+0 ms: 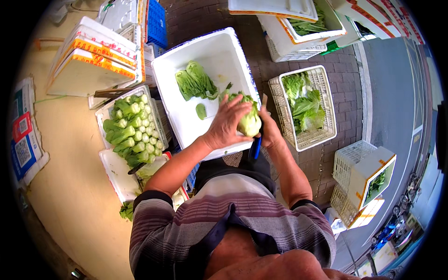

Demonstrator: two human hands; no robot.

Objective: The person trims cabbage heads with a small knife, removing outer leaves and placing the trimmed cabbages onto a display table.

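Observation:
My left hand [229, 122] grips a head of leafy green vegetable [250, 124], with its pale base towards me, over the right edge of a white foam box [224, 45]. A knife with a blue handle [256, 147] is in my right hand [270, 129], close against the vegetable; part of its blade [264, 99] shows above the fingers. Inside the foam box lie more leafy greens [196, 81] and one loose leaf [201, 111].
At the left, a foam box holds stacked bok choy [136, 129]. To the right, a white plastic crate [299, 147] contains loose leaves [308, 108]. Foam box lids [94, 70] lean at the upper left. Stacked crates [353, 157] stand at the lower right.

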